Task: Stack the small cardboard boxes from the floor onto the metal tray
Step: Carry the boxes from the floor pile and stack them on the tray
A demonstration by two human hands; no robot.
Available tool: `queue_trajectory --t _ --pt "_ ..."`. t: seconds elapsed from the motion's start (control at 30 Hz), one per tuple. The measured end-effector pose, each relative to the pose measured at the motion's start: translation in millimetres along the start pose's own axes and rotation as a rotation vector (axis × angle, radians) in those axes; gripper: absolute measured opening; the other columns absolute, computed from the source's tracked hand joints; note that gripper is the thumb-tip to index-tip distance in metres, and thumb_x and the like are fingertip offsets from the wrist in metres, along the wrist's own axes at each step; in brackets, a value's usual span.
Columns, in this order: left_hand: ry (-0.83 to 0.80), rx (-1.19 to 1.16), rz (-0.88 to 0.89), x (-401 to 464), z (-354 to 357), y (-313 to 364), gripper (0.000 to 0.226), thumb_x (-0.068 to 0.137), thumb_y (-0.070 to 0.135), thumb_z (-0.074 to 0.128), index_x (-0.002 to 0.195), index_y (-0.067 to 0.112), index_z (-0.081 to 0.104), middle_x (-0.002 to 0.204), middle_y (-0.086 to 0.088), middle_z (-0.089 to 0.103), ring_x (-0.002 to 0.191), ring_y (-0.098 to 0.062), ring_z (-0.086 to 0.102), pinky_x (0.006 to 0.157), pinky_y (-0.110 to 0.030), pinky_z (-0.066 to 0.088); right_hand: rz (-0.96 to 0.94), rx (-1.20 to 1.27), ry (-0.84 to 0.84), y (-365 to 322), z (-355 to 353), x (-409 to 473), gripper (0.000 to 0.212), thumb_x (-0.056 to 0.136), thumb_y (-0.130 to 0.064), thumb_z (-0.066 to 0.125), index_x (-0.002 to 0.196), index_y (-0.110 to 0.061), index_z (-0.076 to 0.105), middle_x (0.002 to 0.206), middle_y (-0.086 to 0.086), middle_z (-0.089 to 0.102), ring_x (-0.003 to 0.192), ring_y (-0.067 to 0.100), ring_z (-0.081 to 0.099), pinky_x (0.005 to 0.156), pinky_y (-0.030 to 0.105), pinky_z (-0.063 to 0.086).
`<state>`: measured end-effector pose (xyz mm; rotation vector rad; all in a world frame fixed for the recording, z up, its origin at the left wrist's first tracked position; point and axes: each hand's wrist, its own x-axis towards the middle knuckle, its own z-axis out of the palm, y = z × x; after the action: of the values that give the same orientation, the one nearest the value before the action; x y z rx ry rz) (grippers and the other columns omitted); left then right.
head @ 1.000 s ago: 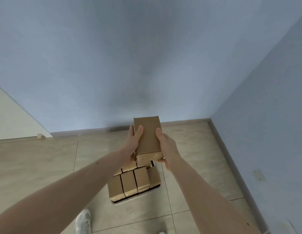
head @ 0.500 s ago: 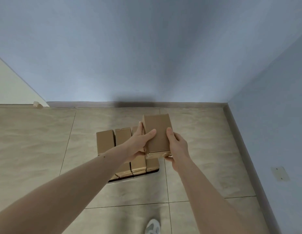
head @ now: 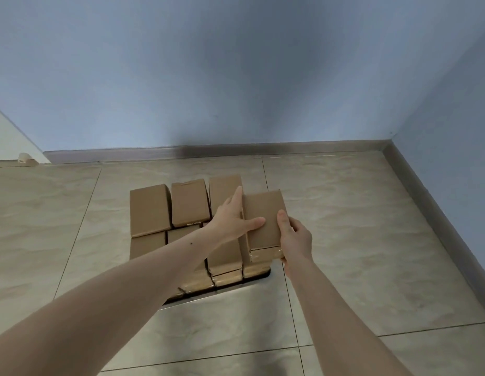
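Note:
A small brown cardboard box [head: 264,215] is held between both hands over the right end of the pile. My left hand [head: 230,218] grips its left side, thumb lying across the top. My right hand [head: 295,237] grips its right near corner, thumb on top. Below it, several like boxes [head: 149,210] lie stacked in rows on the metal tray [head: 230,289], whose near rim shows under the pile. My left forearm hides part of the front row.
The tray sits on a beige tiled floor [head: 357,240] in a room corner. Blue walls with a grey skirting board [head: 263,149] run behind and along the right. A pale door panel [head: 8,142] stands at far left.
Both hands have brought the box down and forward from chest height to just above the right end of the pile. My view has tilted down, showing the whole stack.

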<state>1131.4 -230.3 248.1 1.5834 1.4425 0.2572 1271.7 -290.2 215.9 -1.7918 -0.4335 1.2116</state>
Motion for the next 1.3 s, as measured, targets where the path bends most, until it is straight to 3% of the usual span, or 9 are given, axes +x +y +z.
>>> queue_trajectory --t 0.07,0.17,0.4,0.67,0.9,1.0,1.1,1.3 --pt "0.058 0.095 0.053 11.5 14.4 -17.5 0.112 0.084 0.049 0.075 0.161 0.019 -0.002 0.159 -0.006 0.03 0.144 -0.026 0.031 0.117 -0.045 0.032 -0.007 0.008 -0.002 22.6 1.7 15.7 0.063 0.059 -0.08 0.059 0.099 -0.032 0.071 0.106 -0.003 0.074 0.1 0.023 0.07 0.091 0.051 0.058" --pt "0.163 0.172 0.132 25.3 35.4 -45.4 0.114 0.081 0.051 0.077 0.161 0.02 0.003 0.161 -0.005 0.028 0.146 -0.027 0.026 0.117 -0.044 0.03 -0.033 0.045 0.01 54.9 7.5 33.0 0.042 0.073 -0.07 0.061 0.09 -0.033 0.07 0.103 -0.001 0.074 0.097 0.025 0.07 0.09 0.053 0.058" --pt "0.387 0.161 0.108 39.1 77.0 -97.6 0.114 0.075 0.062 0.077 0.159 0.012 0.019 0.167 -0.005 0.018 0.155 -0.02 0.01 0.123 -0.038 0.015 -0.059 0.066 0.039 93.9 18.1 55.1 0.028 0.094 -0.054 0.06 0.086 -0.027 0.065 0.103 0.004 0.071 0.099 0.028 0.068 0.091 0.051 0.057" --pt "0.433 0.194 0.088 44.9 85.3 -108.5 0.097 0.077 0.065 0.073 0.149 0.008 0.041 0.163 -0.008 0.029 0.153 -0.022 0.02 0.121 -0.037 0.023 -0.079 0.007 0.056 93.1 25.5 64.3 0.032 0.099 -0.047 0.057 0.076 -0.026 0.057 0.094 0.004 0.065 0.099 0.031 0.065 0.093 0.052 0.055" --pt "0.435 0.195 0.038 51.3 96.2 -120.3 0.089 0.081 0.061 0.072 0.148 0.01 0.045 0.163 -0.008 0.03 0.153 -0.022 0.02 0.121 -0.038 0.022 -0.047 0.029 0.037 104.4 29.8 74.2 0.034 0.101 -0.042 0.057 0.073 -0.022 0.057 0.086 0.005 0.064 0.101 0.035 0.065 0.094 0.054 0.055" --pt "0.441 0.193 0.03 55.4 101.8 -124.0 0.09 0.081 0.061 0.072 0.151 0.013 0.041 0.162 -0.007 0.033 0.152 -0.02 0.024 0.121 -0.036 0.022 -0.047 0.019 0.04 106.4 30.3 82.4 0.033 0.102 -0.041 0.054 0.077 -0.021 0.059 0.09 0.005 0.064 0.101 0.034 0.065 0.094 0.053 0.055" --pt "0.443 0.194 0.043 58.3 108.1 -126.8 0.09 0.08 0.06 0.074 0.151 0.016 0.042 0.161 -0.005 0.035 0.151 -0.018 0.025 0.121 -0.033 0.022 -0.035 0.043 0.054 111.1 32.4 88.9 0.028 0.104 -0.038 0.05 0.094 -0.016 0.065 0.102 0.01 0.067 0.101 0.032 0.064 0.094 0.051 0.055" --pt "0.455 0.265 0.059 63.0 106.6 -131.4 0.083 0.082 0.063 0.069 0.149 0.02 0.045 0.161 -0.002 0.036 0.152 -0.017 0.024 0.12 -0.036 0.026 -0.013 0.072 0.077 112.6 41.6 96.5 0.029 0.106 -0.036 0.047 0.091 -0.016 0.062 0.09 0.004 0.063 0.094 0.029 0.063 0.091 0.047 0.056"
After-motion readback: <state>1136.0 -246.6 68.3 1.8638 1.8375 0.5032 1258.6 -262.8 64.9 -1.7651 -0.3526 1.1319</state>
